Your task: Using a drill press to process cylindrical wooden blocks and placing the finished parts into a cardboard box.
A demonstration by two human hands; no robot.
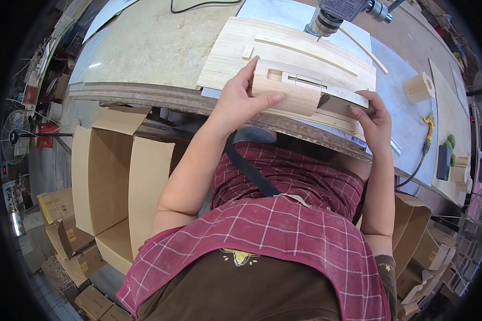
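Above the bench's near edge, both hands hold a pale wooden case (289,100) with a rounded near side and a slotted recess on top. My left hand (240,101) is closed around its left end, thumb on the near face and fingers at the far side. At the other end my right hand (375,119) pinches a flat wooden strip (344,95), which extends from the case above a dark gap. Whether strip and case are joined, I cannot tell. Beneath them lies a wide wooden board (227,51) with a raised long strip (305,53) and a small wooden block (248,52).
A drill press head (326,20) with a thin bit hangs beyond the board. To the right are a loose wooden stick (364,49), a wooden cylinder (419,88) and a yellow-handled tool (428,131) with a cord. An open cardboard box (110,176) stands below left.
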